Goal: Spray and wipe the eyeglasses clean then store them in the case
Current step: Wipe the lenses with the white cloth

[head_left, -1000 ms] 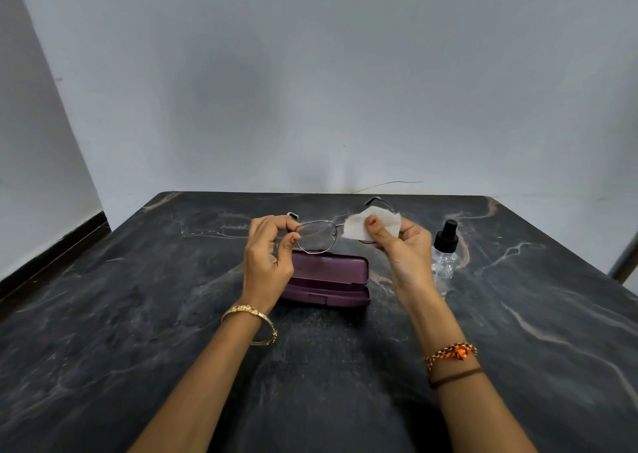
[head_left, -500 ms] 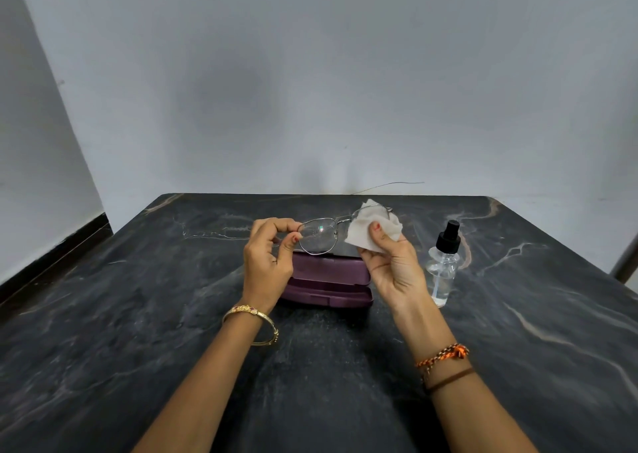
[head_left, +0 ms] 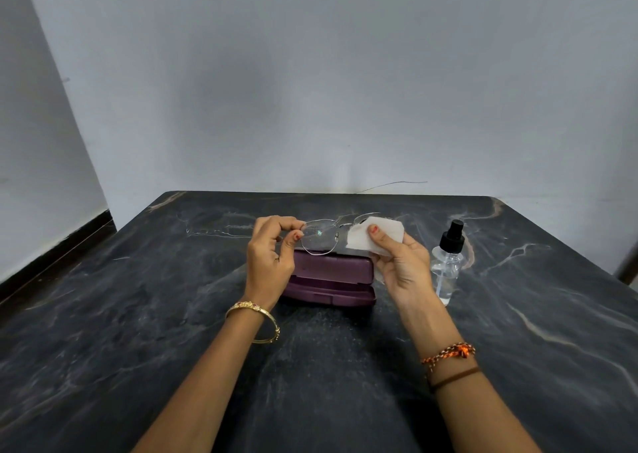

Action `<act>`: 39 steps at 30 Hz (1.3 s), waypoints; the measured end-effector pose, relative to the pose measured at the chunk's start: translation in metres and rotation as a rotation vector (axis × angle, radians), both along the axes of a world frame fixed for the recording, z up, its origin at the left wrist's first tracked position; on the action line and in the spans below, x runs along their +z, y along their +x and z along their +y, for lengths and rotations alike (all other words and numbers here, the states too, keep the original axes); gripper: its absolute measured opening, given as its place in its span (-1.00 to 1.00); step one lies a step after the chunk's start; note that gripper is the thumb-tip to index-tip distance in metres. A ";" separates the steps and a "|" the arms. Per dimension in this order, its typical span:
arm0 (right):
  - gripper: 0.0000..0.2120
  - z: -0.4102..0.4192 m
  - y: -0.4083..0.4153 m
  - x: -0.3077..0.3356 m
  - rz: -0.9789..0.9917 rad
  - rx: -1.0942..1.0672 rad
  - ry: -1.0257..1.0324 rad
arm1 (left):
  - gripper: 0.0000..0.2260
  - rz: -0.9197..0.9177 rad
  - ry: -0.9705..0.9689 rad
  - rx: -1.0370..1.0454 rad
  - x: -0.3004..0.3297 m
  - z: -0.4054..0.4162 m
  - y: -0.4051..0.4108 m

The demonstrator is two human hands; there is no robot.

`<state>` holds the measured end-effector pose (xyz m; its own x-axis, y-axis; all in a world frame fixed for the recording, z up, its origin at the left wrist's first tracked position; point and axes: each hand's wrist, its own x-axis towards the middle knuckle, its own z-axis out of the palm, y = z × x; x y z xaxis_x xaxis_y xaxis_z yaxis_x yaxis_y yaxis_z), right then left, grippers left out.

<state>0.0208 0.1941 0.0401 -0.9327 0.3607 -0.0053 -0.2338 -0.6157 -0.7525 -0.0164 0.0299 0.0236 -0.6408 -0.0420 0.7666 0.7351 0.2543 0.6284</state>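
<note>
Above the closed case, our left hand pinches the eyeglasses steady while our right hand presses the wipe onto a lens.

Dark marble-look table w/ pale and rust veins, filling lower half of view, far edge right up against plain grey-white back wall. Second wall on left, meeting back wall at a corner, w/ dark skirting strip along its base; thin dark wire or crack on back wall just above table edge, can't tell which. Soft even light, faint shadow patch mid-wall, dark vertical bit at far right edge, unclear what.
</note>
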 end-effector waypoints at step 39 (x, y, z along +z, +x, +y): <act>-0.89 0.003 0.001 0.000 0.127 0.041 0.210 | -0.88 0.024 -0.061 0.010 0.003 0.000 0.002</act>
<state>0.0217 0.1975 0.0403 -0.9348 0.3036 0.1842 -0.3131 -0.4597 -0.8310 -0.0148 0.0304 0.0264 -0.6218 -0.0009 0.7832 0.7471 0.2993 0.5935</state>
